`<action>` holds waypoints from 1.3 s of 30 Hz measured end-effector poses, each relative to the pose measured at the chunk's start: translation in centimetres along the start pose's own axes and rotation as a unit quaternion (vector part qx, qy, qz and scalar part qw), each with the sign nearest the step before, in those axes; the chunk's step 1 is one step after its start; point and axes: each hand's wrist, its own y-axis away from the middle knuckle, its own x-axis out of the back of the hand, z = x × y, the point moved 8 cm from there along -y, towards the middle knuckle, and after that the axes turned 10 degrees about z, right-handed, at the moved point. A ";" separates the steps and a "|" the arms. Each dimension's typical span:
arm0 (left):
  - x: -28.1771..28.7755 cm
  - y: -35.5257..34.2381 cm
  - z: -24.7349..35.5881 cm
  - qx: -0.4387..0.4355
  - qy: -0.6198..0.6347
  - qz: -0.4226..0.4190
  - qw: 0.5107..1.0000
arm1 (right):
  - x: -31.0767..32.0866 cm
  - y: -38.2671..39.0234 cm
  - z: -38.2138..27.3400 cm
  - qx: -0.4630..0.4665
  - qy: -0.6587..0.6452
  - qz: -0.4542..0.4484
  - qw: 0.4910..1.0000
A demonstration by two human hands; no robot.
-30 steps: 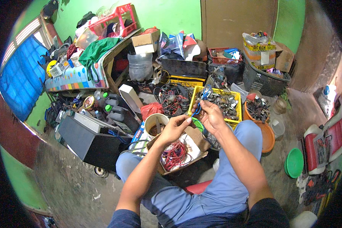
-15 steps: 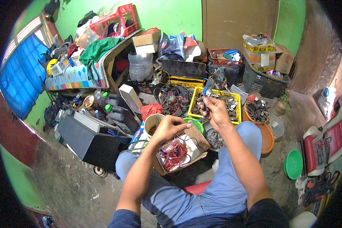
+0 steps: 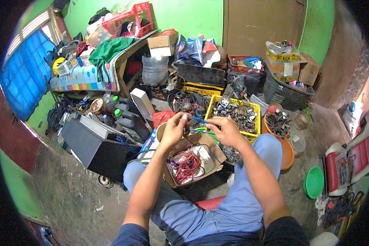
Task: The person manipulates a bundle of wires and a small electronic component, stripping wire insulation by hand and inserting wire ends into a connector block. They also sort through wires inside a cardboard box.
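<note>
**Right hand (image 3: 228, 131) Drops, Blue Cord (image 3: 198, 120) Goes Flat**

Half a second ago, the right hand was higher up and a blue loop poked up above it. Now that hand has come down, and the loop does not stick up any more. The left hand (image 3: 173, 130) has gone up a little, so the 2 hands are almost level.

The cord is in front of the person, up above the cardboard box (image 3: 214, 148). Its long way runs from side to side, from the left hand to the right hand. The top bit tips down a little toward the right. Its ends are hard to see, so nobody can tell which way they point.

The cord is bright blue, thin and bendy. 2 blue bits show between the hands, 1 above the other, with a gap in the middle.

The left thumb and finger are pinched close together on the cord. The right fingers are bent, with their tips closed on it too.

Red wires (image 3: 187, 166) sit in a tangle inside the box. A yellow basket (image 3: 258, 119) full of small dark parts stands past the right hand.
</note>
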 end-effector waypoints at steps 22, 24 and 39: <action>-1.7 1.8 4.3 -0.123 -0.111 -0.029 0.986 | 0.0 0.3 -0.5 0.072 0.185 0.004 0.980; -2.1 2.5 5.4 -0.204 -0.163 -0.034 0.965 | 0.7 0.5 -1.3 0.097 0.186 0.026 0.977; -1.4 1.7 4.0 -0.095 -0.023 -0.044 0.994 | 1.0 -0.1 -1.8 0.098 0.096 -0.005 0.990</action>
